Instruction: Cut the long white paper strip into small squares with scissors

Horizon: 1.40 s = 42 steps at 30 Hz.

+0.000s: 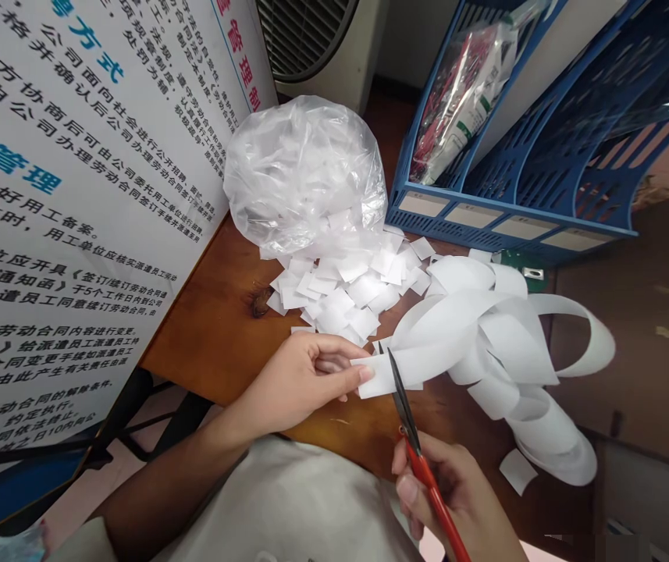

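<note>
Between thumb and fingers, my left hand (311, 378) pinches the free end of a long white paper strip (436, 355). My right hand (451, 492) grips a pair of red-handled scissors (425, 468). Their dark blades are apart, with the strip between them a short way from my left fingertips. The rest of the strip curls in loose loops to the right. Beyond my left hand lies a heap of small cut white paper pieces (346, 293). A clear plastic bag (307, 172) filled with white pieces sits behind the heap.
A blue file rack (515, 211) with a plastic-wrapped packet (463, 101) stands at the back right. On the left rises a large printed board (76, 195). A vented appliance (311, 39) is behind the bag. One loose paper piece (517, 471) lies at the right of the wooden table (211, 312).
</note>
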Motion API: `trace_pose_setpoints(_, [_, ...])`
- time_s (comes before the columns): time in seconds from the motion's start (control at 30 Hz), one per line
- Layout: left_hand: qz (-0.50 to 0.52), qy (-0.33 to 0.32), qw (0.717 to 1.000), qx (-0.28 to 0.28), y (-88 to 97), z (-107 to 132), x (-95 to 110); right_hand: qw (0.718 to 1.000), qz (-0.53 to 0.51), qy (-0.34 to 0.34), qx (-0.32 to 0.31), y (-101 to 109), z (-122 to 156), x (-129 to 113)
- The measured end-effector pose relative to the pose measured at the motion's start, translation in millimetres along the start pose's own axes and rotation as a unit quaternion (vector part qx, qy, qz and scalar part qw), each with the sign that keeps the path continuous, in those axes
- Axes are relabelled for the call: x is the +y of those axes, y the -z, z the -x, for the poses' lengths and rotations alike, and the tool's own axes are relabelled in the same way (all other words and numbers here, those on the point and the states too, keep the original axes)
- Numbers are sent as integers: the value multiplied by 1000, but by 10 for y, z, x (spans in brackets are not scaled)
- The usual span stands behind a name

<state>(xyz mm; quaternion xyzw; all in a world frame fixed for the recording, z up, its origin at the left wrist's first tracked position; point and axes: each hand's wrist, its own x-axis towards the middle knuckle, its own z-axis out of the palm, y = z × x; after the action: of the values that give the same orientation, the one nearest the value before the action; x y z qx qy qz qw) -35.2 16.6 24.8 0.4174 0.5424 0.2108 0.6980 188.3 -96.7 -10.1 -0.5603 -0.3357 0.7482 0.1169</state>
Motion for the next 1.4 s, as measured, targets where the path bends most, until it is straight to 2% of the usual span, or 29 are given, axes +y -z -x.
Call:
trace_pose_setpoints(0.4, [-7, 3, 1000, -5, 32, -45, -83, 998, -13, -53, 9, -55, -78, -55])
trace_pose_setpoints(0.87, [9, -5, 999, -30, 79, -62, -141, 998, -18, -63, 23, -39, -120, 65])
trace_pose_setpoints(1.1, [-12, -5, 1000, -28, 65, -44, -141, 995, -55, -67, 45, -120, -143, 85])
trace_pose_setpoints(1.23, [-61, -50, 997, -22, 51, 13, -60, 993, -66, -10, 100, -127, -138, 155])
trace_pose_setpoints(1.33, [-161, -115, 979, 38, 46, 49, 39, 977, -73, 99, 174, -76, -135, 277])
trace_pose_setpoints(1.4, [-232, -159, 956, 79, 47, 44, 95, 952, -102, 177, 229, -47, -150, 335])
